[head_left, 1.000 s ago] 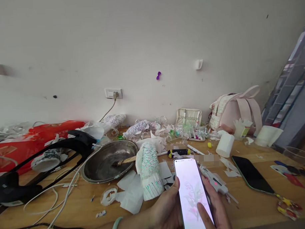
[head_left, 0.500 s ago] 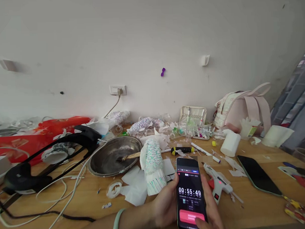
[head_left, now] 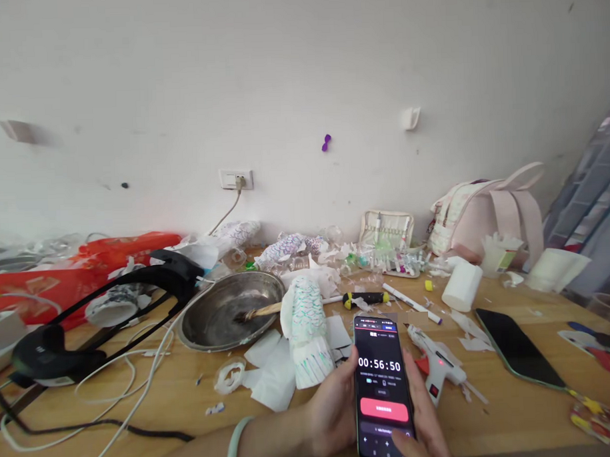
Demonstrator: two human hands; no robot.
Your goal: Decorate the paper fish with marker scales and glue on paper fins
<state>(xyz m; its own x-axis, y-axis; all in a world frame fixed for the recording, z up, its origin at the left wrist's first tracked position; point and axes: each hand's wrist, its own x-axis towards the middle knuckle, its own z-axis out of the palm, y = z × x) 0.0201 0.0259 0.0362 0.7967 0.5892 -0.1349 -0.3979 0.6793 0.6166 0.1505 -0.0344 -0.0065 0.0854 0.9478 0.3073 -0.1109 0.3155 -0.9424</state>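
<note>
A smartphone [head_left: 383, 386] is held upright low in the view, its dark screen showing a timer at 00:56:50 and a red button. My left hand [head_left: 334, 411] grips the phone's left edge; a pale green bangle circles that wrist. My right hand [head_left: 424, 417] wraps the right edge, with its thumb over the lower part of the screen. Just behind the left hand lies a white paper fish-like shape [head_left: 308, 322] with green and purple scale marks. A white glue gun [head_left: 440, 364] with a red trigger rests to the right of the phone.
A metal bowl [head_left: 228, 311] with a brush [head_left: 260, 312] stands left of centre. Further left are a black headset strap [head_left: 171, 280], cables and red plastic bags [head_left: 42, 291]. A second phone [head_left: 519, 347], a paper roll [head_left: 462, 285] and a pink backpack [head_left: 477, 216] are on the right.
The timer has gone from 00:55:49 to 00:56:50. The red button sits higher on the screen, and a browser bar now shows below it. Both hands keep hold of the phone.
</note>
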